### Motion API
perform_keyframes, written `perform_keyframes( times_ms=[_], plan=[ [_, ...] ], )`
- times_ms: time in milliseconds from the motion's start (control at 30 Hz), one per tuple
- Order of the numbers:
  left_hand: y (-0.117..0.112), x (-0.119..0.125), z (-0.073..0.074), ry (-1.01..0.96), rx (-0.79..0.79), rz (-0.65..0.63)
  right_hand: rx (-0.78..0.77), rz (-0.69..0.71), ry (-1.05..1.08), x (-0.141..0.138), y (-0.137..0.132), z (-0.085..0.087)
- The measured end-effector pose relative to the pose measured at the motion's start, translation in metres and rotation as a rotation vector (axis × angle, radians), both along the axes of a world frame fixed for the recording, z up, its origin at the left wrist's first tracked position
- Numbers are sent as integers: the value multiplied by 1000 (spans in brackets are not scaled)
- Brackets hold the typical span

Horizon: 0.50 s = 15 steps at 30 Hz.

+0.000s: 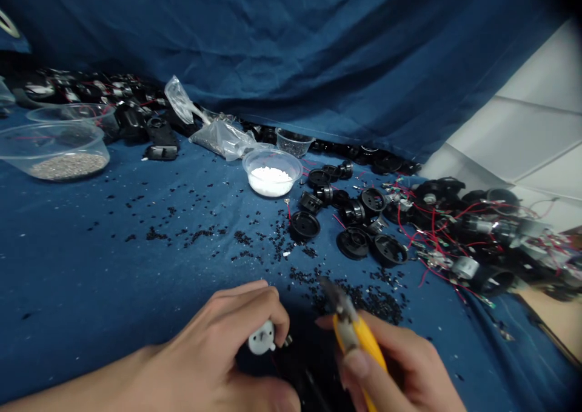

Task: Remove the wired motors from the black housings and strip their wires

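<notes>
the person's left hand is closing its grip around a small electric motor, with the motor's white end showing past the curled fingers and a thin red wire trailing just below it. the right hand is keeping a closed grip on a pair of yellow-handled pliers, pinching the handle between thumb and fingers, with the metal tip pointing forward and up, near the motor but not touching it. loose black plastic bits are lying scattered across the blue cloth covering the table, just ahead of the pliers. further forward, round black plastic housings are sitting in a loose group, and a tangled heap of motors with red wires is piling up to the right. behind them, a clear bowl of white pellets is standing beside a small cup of dark granules and a crumpled plastic bag. a wider clear bowl of grey granules is sitting at the far left, in front of a heap of black plastic parts.
</notes>
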<state>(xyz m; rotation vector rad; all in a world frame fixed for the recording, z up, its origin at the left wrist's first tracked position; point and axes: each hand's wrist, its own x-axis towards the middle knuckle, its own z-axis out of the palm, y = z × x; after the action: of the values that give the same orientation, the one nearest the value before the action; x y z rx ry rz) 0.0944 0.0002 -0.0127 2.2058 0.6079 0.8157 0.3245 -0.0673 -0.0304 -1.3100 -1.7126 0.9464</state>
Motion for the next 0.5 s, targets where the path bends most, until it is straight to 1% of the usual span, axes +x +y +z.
perform_keyframes(
  times_ms=[100,133,200,267,500],
  plan=[
    [-1,-1,2,74,7,4,-447,-68,432,-4,1,3],
    [-2,-1,2,84,9,6,-557,-101,532,-5,3,4],
    [-3,-1,1,92,9,8,-677,-151,633,-7,5,8],
    [-4,-1,0,99,14,12,-699,-156,664,-7,6,9],
    [-2,-2,-4,129,43,53,-643,-148,719,-6,2,11]
  ],
)
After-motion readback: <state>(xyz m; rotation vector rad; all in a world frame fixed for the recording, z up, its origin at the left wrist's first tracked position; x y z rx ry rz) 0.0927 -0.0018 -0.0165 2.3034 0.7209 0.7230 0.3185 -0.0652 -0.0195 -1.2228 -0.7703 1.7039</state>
